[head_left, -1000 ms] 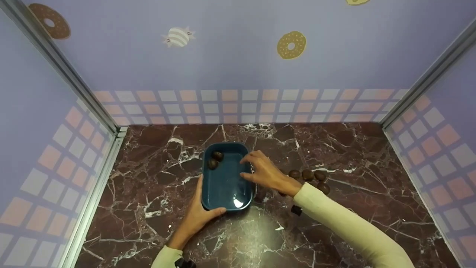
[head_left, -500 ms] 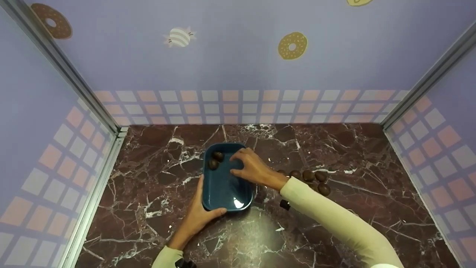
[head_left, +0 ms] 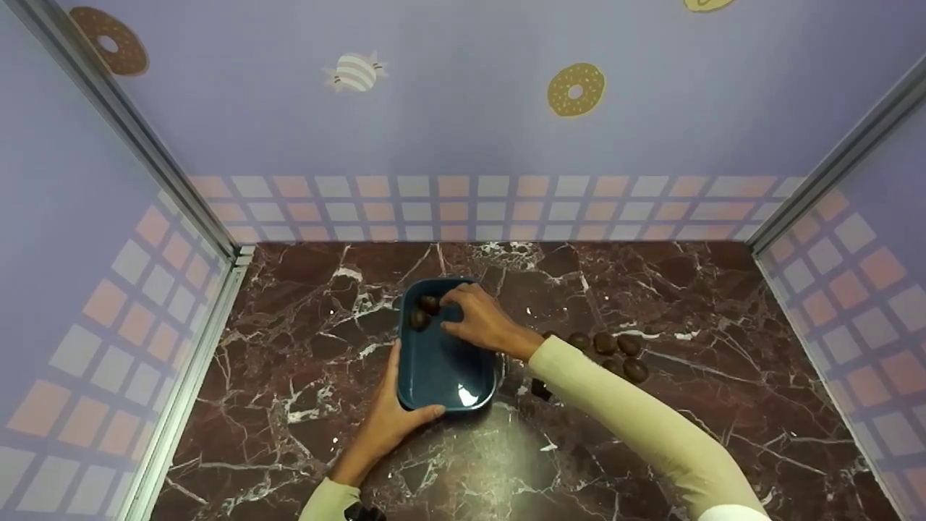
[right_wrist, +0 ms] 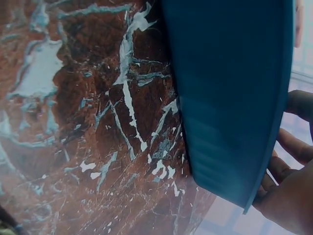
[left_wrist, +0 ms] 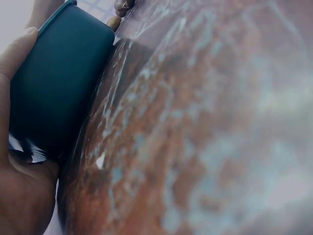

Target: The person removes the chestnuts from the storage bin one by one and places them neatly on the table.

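Note:
A deep blue rectangular dish (head_left: pixel 441 369) rests on the marbled surface, with two round brown chestnuts (head_left: pixel 419 318) in its far left corner. My left hand (head_left: pixel 391 418) grips its near left corner, thumb along the near rim and fingers against the left wall. Reaching over the right rim, my right hand (head_left: pixel 481 320) is inside the dish, index finger close beside the farther nut. Blue floor shows between its thumb and index finger; the other fingers are hidden from above. In the right wrist view, the dish wall (right_wrist: pixel 230 98) covers the fingertips.
Several more chestnuts (head_left: pixel 629 354) lie grouped right of the dish, partly under my right forearm. A patterned lilac wall (head_left: pixel 463 145) stands behind the marbled tabletop (head_left: pixel 304 405), with metal-edged side walls at left and right.
My right hand has moved left and farther into the dish, from the right rim to beside the two chestnuts. The left hand and the dish have stayed put.

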{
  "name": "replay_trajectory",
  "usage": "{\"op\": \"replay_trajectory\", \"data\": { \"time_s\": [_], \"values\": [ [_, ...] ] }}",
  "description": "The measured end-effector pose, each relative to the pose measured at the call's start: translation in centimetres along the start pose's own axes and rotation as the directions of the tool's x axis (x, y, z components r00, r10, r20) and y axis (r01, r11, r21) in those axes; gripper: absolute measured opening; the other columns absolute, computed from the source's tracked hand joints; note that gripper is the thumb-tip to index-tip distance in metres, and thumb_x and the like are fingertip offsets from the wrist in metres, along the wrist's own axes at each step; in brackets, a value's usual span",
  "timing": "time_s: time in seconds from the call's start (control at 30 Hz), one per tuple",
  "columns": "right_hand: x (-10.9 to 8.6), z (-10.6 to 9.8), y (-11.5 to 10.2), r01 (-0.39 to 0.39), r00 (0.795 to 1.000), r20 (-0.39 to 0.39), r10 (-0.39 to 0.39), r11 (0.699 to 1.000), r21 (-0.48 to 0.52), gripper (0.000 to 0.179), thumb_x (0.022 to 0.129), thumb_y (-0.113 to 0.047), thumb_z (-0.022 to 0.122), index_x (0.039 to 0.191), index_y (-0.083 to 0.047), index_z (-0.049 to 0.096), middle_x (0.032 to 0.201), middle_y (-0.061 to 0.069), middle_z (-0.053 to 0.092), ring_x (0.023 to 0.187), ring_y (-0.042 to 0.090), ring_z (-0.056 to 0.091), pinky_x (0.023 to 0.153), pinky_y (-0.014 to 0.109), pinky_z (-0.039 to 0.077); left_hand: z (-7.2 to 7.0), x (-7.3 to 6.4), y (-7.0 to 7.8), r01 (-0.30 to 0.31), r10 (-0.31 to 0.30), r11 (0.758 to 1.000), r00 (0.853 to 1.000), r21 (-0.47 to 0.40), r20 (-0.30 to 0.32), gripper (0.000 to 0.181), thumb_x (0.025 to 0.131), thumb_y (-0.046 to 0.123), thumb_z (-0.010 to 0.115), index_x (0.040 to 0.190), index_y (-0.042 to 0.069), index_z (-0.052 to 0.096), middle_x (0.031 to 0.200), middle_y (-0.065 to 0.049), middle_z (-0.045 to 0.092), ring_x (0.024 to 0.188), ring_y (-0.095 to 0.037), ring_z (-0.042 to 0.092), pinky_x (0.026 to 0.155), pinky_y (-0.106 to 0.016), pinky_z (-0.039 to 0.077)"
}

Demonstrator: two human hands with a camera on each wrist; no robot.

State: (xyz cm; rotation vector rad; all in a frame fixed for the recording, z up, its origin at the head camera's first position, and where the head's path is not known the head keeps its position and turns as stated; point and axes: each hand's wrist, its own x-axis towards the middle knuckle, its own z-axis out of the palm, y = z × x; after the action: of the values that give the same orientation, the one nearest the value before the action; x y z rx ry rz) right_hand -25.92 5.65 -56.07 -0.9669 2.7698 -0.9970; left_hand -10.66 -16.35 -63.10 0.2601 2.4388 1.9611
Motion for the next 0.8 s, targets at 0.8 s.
{"op": "replay_trajectory", "data": {
  "time_s": [0.8],
  "values": [
    [3.2,3.1,1.4,-0.045,0.999,-0.005,0.046,0.996,0.072,0.047,0.099,-0.008,0.079,0.141,0.011,0.067,0.139,0.03,0.068,0.132,0.046,0.064,0.112,0.059,0.051,-0.1,-0.1,0.2,0.02,-0.02,1.0,1.0,0.021,-0.009,0.139,0.079,0.027,0.103,0.179,0.012,0.007,0.182,-0.022,0.019,0.165,-0.044,0.024,0.127,-0.067,0.024]
  ]
}}
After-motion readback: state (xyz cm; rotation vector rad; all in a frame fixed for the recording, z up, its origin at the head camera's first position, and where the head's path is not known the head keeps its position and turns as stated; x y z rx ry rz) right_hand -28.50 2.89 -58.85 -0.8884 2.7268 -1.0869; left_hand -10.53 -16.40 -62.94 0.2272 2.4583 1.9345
